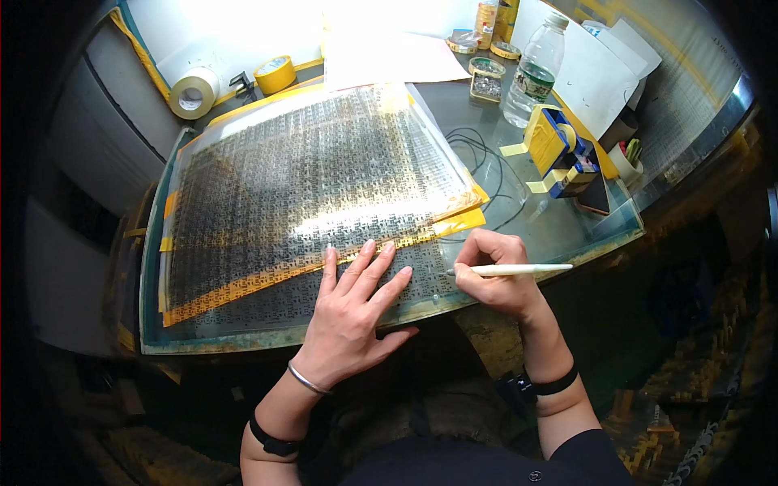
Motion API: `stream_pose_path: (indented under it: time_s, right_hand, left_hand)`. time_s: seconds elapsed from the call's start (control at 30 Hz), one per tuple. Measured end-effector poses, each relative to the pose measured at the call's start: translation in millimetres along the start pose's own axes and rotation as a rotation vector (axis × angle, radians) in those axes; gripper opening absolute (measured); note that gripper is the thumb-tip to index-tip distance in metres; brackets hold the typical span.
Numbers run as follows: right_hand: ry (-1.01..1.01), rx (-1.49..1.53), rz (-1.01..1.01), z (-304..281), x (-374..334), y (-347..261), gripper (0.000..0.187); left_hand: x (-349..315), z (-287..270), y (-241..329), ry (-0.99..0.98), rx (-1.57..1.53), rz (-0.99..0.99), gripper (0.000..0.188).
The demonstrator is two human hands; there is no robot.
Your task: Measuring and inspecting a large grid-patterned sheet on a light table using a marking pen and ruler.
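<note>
Several transparent film sheets with dense black patterns (292, 178) lie stacked on a glass-topped table, their edges bound with yellow tape (235, 293). My left hand (350, 301) rests with fingers spread on the near edge of the stack, over the tape and the patterned film below it. In my right hand (500, 271) is a slim white pen-like tool (527, 269), pinched between thumb and fingers. Its tip touches or hovers just over the near right part of the lower film; I cannot tell which. The tool's blunt end points right.
A tape dispenser (559, 150), a clear plastic bottle (535, 73) and a small container (486, 86) stand at the right back. A thin black cable (498, 166) curls beside the films. White and yellow tape rolls (275, 74) sit at the far left. The glass table edge (243, 342) runs close to me.
</note>
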State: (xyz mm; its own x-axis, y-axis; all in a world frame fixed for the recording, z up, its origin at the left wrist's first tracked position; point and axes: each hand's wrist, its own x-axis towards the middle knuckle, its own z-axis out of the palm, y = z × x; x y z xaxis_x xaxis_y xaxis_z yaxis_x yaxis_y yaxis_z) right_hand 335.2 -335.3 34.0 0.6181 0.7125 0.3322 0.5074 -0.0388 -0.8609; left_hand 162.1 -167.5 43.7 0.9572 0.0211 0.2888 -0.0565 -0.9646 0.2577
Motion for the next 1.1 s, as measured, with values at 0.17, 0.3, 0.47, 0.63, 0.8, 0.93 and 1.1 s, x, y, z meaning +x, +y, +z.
stream_pose_path:
  time_s: [0.17, 0.3, 0.47, 0.63, 0.8, 0.93, 1.1]
  right_hand:
    - [0.0, 0.007, 0.01, 2.2, 0.7, 0.8, 0.011]
    - [-0.036, 0.028, 0.025, 0.4, 0.7, 1.7, 0.011]
    - [-0.037, 0.045, 0.029, 1.1, 0.3, 3.6, 0.012]
    - [-0.041, 0.041, 0.03, 0.6, 1.6, 0.6, 0.011]
    - [-0.073, 0.046, 0.032, -0.6, 2.3, 2.1, 0.012]
    - [-0.053, 0.055, 0.056, 0.6, 1.6, 1.9, 0.012]
    - [-0.061, 0.045, 0.033, -0.5, 2.0, 1.0, 0.012]
  left_hand:
    - [-0.1, 0.4, -0.4, -0.006, 0.0, -0.001, 0.076]
    - [-0.2, 0.3, -0.4, -0.007, 0.005, -0.001, 0.076]
    - [-0.1, 0.4, -0.3, -0.006, 0.008, 0.001, 0.076]
    - [-0.4, 0.7, -0.3, -0.001, 0.011, 0.002, 0.076]
    - [-0.7, 0.6, -0.4, 0.0, 0.012, 0.0, 0.076]
    - [-0.1, 0.9, -0.1, -0.001, 0.013, 0.001, 0.076]
    - [0.0, 0.4, 0.2, -0.002, 0.012, 0.002, 0.076]
